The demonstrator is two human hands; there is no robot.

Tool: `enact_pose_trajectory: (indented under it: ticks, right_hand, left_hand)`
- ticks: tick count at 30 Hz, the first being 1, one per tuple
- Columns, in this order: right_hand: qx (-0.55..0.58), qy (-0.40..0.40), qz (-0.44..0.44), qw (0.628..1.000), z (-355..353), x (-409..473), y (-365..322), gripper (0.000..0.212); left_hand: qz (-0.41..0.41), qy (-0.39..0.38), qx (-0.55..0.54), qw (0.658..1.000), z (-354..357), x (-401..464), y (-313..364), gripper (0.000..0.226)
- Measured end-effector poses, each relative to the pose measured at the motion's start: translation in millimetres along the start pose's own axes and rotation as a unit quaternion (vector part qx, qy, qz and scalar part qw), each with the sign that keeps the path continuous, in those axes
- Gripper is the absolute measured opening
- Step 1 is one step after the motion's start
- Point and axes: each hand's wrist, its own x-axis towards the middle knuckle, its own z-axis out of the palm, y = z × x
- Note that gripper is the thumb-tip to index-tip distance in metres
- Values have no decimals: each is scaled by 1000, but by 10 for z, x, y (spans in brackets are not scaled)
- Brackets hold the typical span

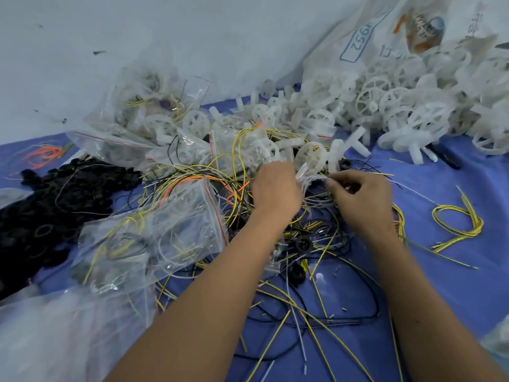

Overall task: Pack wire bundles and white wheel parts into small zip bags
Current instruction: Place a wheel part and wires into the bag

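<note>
My left hand [275, 188] and my right hand [360, 198] meet over a tangle of yellow, black and grey wires [311, 216] in the middle of the blue cloth. Between them they pinch a thin bundle of white-grey wires [312, 179], my left hand gripping one end and my right hand's fingers curled on the other. White wheel parts [311, 154] lie just beyond the hands, with a big heap [399, 106] further right. Filled small zip bags [154, 232] lie to the left of my left forearm.
A pile of black rings [55, 205] covers the left side. More filled bags [143, 119] sit at the back left against the wall. A large printed sack [385, 37] spills wheels at the back right. A looped yellow wire bundle [457, 224] lies alone on the right.
</note>
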Motion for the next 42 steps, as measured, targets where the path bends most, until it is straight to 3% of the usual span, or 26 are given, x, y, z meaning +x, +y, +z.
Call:
enact_pose_trajectory:
  ticks: [4,8,13,17,20,23,26,31,35,38,42]
  right_hand:
    - [74,-51,-34,995,10,7,-35,7]
    - [39,-111,-92,989,53,-33,-51,10]
    - [19,-164,-145,975,88,-84,-136,12]
    - [-9,-171,-147,974,97,-69,-129,11]
    - [-5,-227,-146,963,68,-82,-142,19]
    - [-5,-249,-141,958,67,-110,-150,23]
    - [42,-193,-124,972,61,-110,-159,12]
    - [168,-107,-60,978,58,-119,-172,4]
    - [223,-73,-35,972,115,-140,-350,8]
    - [224,-107,-63,967,207,-164,-620,3]
    - [155,-244,-102,952,421,-101,-1079,2]
  left_hand:
    - [-23,49,-175,983,-148,-123,20,23]
    - [-16,61,-226,972,-307,-242,31,42]
    - [21,-25,-87,996,-382,-293,-87,7]
    - [45,-46,-45,997,-426,-349,-96,12]
    - [52,-62,-27,996,-454,-351,-100,12]
    - [63,-37,-40,997,-505,-333,-104,10]
    - [85,54,-19,995,-622,-318,-157,9]
    - [-13,146,64,987,-902,-420,-596,28]
    - [-119,87,-5,989,-1102,-527,-1027,35]
    - [-177,24,-86,980,-1138,-613,-1321,29]
    - [-209,-4,-172,963,-1023,-687,-1483,11]
